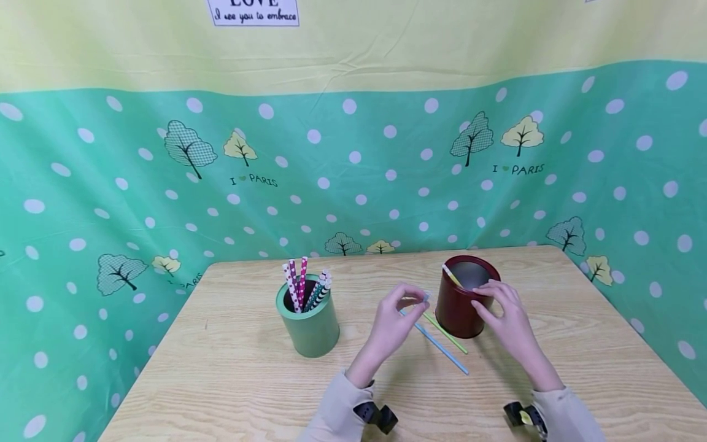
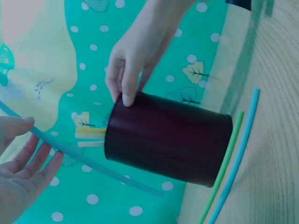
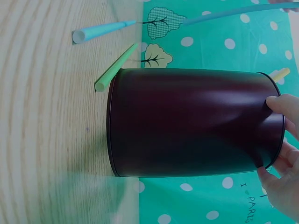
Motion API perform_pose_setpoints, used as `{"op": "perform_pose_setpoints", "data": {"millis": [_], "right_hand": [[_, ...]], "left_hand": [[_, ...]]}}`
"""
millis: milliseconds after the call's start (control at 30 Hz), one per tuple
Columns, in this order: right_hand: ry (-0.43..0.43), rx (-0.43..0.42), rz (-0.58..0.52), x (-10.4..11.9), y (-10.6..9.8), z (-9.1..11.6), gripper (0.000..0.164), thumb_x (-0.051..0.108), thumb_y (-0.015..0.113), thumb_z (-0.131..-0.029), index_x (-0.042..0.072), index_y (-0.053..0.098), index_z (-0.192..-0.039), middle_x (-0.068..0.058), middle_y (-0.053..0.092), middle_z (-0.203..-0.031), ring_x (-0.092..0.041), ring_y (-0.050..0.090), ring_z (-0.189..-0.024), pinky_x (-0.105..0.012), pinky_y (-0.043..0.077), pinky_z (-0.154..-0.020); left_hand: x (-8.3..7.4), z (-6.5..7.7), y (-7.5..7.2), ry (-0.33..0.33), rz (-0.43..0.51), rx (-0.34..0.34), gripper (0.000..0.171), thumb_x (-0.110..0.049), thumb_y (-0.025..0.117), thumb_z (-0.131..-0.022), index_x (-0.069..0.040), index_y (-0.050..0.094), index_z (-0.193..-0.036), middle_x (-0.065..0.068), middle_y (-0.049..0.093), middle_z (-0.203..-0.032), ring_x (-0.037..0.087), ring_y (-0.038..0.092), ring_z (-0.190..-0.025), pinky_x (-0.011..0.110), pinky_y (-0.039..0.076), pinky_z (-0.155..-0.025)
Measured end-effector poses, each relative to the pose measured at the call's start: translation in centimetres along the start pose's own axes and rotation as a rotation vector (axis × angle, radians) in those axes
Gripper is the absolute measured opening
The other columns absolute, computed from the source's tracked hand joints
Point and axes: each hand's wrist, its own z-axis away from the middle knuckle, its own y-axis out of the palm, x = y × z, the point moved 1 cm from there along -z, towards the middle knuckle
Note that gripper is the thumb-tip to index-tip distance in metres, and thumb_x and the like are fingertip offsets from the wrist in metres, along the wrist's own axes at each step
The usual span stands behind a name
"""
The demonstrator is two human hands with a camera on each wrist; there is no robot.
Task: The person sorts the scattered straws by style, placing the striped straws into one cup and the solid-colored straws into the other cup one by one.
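Observation:
My left hand (image 1: 394,322) pinches a blue drinking straw (image 2: 98,163) between thumb and fingers, just left of a dark red canister (image 1: 459,310). The canister stands upright on the table, open at the top. My right hand (image 1: 505,316) grips its rim on the right side, thumb (image 3: 274,103) and fingertips against the wall. A yellow straw (image 1: 453,276) and paler straws (image 2: 91,140) poke out of the canister's mouth. Another blue straw (image 1: 442,350) and a green straw (image 1: 450,336) lie on the table beside the canister's base.
To the left, a green canister (image 1: 312,334) holds several patterned straws (image 1: 301,285), some pink and purple dotted, others dark striped or dotted. The wooden table (image 1: 232,368) ends at the back against a green dotted curtain (image 1: 331,202).

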Motion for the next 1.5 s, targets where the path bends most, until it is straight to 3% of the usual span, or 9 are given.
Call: {"op": "perform_pose_setpoints", "data": {"millis": [200,333,433,533,700,933,1133,1300,1500], "right_hand": [[-0.009,-0.008,-0.004,0.0,0.0,0.0,0.027,-0.008,0.069,-0.067,0.001,0.063,-0.092,-0.014,0.055,-0.098,-0.032,0.041,-0.106,-0.019,0.024,-0.093],[-0.016,-0.017,-0.006,0.0,0.0,0.0,0.027,-0.008,0.070,-0.066,0.001,0.063,-0.091,-0.014,0.055,-0.098,-0.032,0.041,-0.106,-0.012,0.020,-0.092],[-0.019,-0.018,0.000,-0.1,0.0,-0.1,0.028,-0.008,0.070,-0.066,0.001,0.063,-0.091,-0.014,0.055,-0.098,-0.032,0.041,-0.105,-0.013,0.021,-0.092],[-0.019,-0.016,0.003,-0.1,0.0,-0.1,0.028,-0.008,0.070,-0.066,0.001,0.063,-0.091,-0.014,0.055,-0.098,-0.032,0.041,-0.106,-0.016,0.022,-0.092],[-0.008,-0.012,0.004,0.0,0.0,-0.1,0.027,-0.007,0.070,-0.067,0.002,0.063,-0.092,-0.014,0.055,-0.099,-0.031,0.041,-0.106,-0.021,0.025,-0.092],[0.005,-0.004,0.004,0.0,0.0,0.0,0.026,-0.006,0.069,-0.068,0.001,0.063,-0.093,-0.014,0.055,-0.099,-0.033,0.040,-0.108,-0.036,0.029,-0.092],[-0.008,-0.009,0.001,0.1,0.0,0.0,0.027,-0.008,0.069,-0.067,0.001,0.063,-0.092,-0.014,0.055,-0.099,-0.033,0.041,-0.107,-0.019,0.024,-0.093],[-0.013,-0.013,0.002,0.1,0.0,0.0,0.028,-0.009,0.070,-0.066,0.001,0.063,-0.092,-0.015,0.055,-0.098,-0.033,0.041,-0.107,-0.017,0.023,-0.093],[-0.023,-0.018,-0.004,0.1,0.0,0.0,0.029,-0.009,0.070,-0.065,0.000,0.063,-0.092,-0.015,0.056,-0.097,-0.033,0.041,-0.106,-0.014,0.021,-0.093]], "left_hand": [[-0.7,-0.2,-0.3,-0.001,0.090,-0.055,0.011,0.010,0.055,-0.079,0.010,0.052,-0.090,0.025,0.054,-0.091,0.022,0.056,-0.088,0.035,0.047,-0.081],[0.0,-0.4,-0.4,-0.020,0.152,-0.094,0.014,0.007,0.057,-0.080,0.008,0.051,-0.092,0.023,0.054,-0.092,0.020,0.058,-0.087,0.033,0.047,-0.080],[0.4,-0.6,-0.5,-0.039,0.217,-0.129,0.017,0.003,0.059,-0.080,0.008,0.050,-0.094,0.022,0.055,-0.093,0.019,0.058,-0.087,0.032,0.047,-0.080],[0.1,-0.9,-0.6,-0.008,0.261,-0.154,0.018,0.002,0.060,-0.080,0.007,0.049,-0.093,0.023,0.056,-0.092,0.018,0.058,-0.087,0.032,0.047,-0.079],[-0.7,-1.4,-0.8,0.066,0.285,-0.176,0.018,0.000,0.060,-0.081,0.007,0.048,-0.092,0.024,0.056,-0.090,0.024,0.057,-0.087,0.035,0.048,-0.078],[-1.0,-2.1,-0.6,0.074,0.321,-0.218,0.019,0.002,0.061,-0.079,0.008,0.048,-0.092,0.028,0.055,-0.091,0.020,0.057,-0.086,0.035,0.048,-0.077],[-1.1,-2.8,0.1,0.065,0.333,-0.239,0.020,0.001,0.061,-0.079,0.009,0.048,-0.092,0.024,0.055,-0.091,0.016,0.056,-0.085,0.034,0.048,-0.077],[-0.7,-3.2,0.6,0.028,0.343,-0.215,0.021,0.001,0.061,-0.080,0.009,0.048,-0.094,0.024,0.055,-0.093,0.027,0.055,-0.088,0.034,0.047,-0.079],[0.2,-3.5,1.3,0.019,0.341,-0.196,0.020,0.002,0.059,-0.080,0.010,0.047,-0.094,0.028,0.054,-0.094,0.013,0.056,-0.085,0.033,0.047,-0.079]]}}
